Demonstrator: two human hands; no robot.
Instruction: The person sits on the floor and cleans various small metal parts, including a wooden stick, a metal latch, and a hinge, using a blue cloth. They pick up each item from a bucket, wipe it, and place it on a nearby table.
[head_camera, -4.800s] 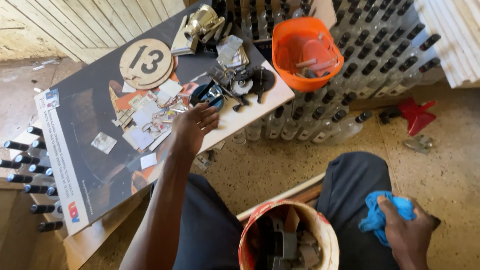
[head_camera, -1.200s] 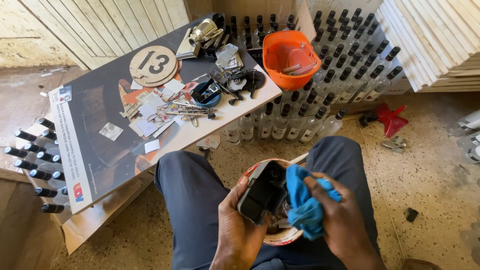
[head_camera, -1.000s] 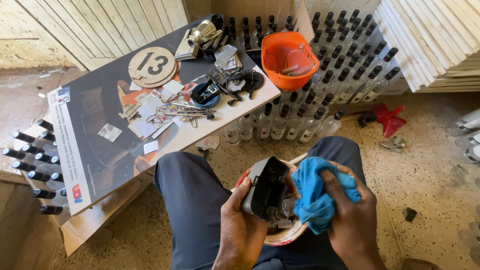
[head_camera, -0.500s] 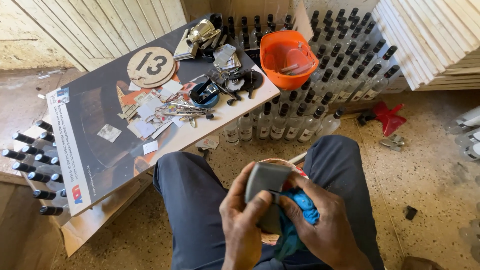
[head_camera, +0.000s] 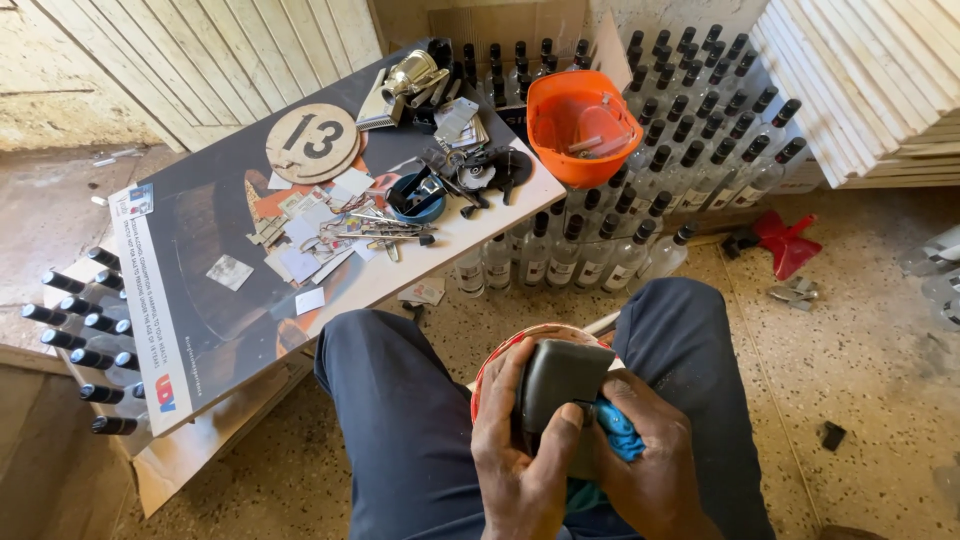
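Over my lap, my left hand (head_camera: 520, 455) grips a dark grey, flat rectangular part (head_camera: 558, 380) by its left side, thumb across its lower face. My right hand (head_camera: 650, 470) presses a blue cloth (head_camera: 618, 435) against the part's lower right edge. Both hands are above a round container with a red and white rim (head_camera: 510, 350) that sits between my knees. The container's contents are hidden by the part and my hands.
A dark board (head_camera: 210, 260) serves as a table at the left, strewn with keys, small metal tags, a round numbered disc (head_camera: 312, 142) and a blue cup (head_camera: 418, 195). An orange bowl (head_camera: 580, 125) rests on rows of capped clear bottles (head_camera: 660, 170). White panels are stacked at the right.
My left hand reached to the board, then came back to my lap. It lifted the dark part out of the container and turned its flat face up; the blue cloth moved under its right edge.
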